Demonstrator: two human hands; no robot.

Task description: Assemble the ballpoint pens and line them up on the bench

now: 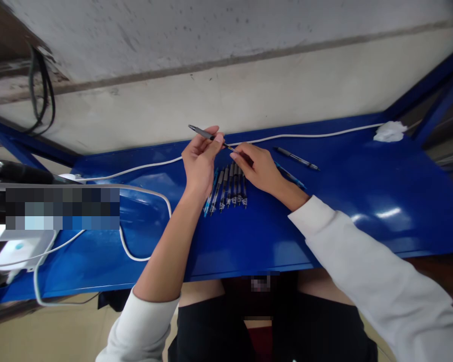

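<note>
My left hand (202, 161) is closed in a pinch around the front part of a pen (201, 131), whose dark grey grip and tip point up to the left. A thin refill (229, 148) runs out of its rear end. My right hand (257, 163) pinches the far end of that refill. Below both hands lies a row of several pens (226, 188), mostly clear with grey grips, one of them blue. To the right of my right hand rest another grey-gripped pen (297, 159) and a blue pen (291, 177), partly hidden by that hand.
The blue metal table (249, 241) stands against a wall. A white cable (309, 135) runs along its back edge to a crumpled white wad (390, 131). At left are looping white cables (166, 201), a white device (22, 251) and a blurred-out patch.
</note>
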